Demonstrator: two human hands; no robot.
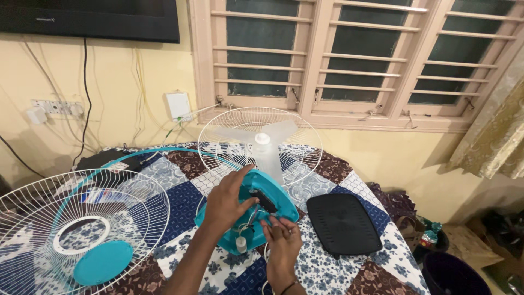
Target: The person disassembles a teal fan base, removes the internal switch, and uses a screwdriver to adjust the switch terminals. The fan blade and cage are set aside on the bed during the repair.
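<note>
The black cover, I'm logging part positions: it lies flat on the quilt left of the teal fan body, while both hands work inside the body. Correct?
Not quite. The black cover lies flat on the quilt right of the teal fan body, as the head view shows. The left hand and right hand do work inside it.

Teal fan motor housing (248,210) lying open on the patchwork cloth, black part (263,200) and wires exposed.

A bench under a patchwork floral cloth (180,199) carries a white wire fan guard (82,229), a teal fan body (273,205) and a black cover (343,224).
</note>
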